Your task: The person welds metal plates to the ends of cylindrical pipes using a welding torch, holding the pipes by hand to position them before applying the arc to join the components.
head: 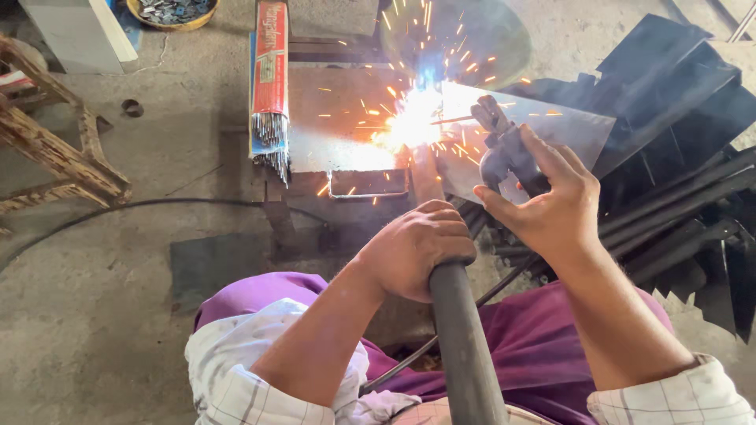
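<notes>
My left hand (417, 245) is closed round the top of a dark round pipe (466, 346) that rises toward me between my knees. My right hand (551, 201) grips a dark welding electrode holder (504, 149), whose thin rod (453, 120) points left into a bright white arc (411, 122). Orange sparks fly out from the arc over a flat metal plate (339, 118) on the floor. A narrow metal bar (425, 177) runs from the arc toward my left hand.
An open red pack of welding rods (270, 86) lies left of the plate. Dark metal sheets and bars (677, 157) pile up at right. A wooden frame (63, 149) stands at left, and a black cable (118, 212) curves across the concrete floor.
</notes>
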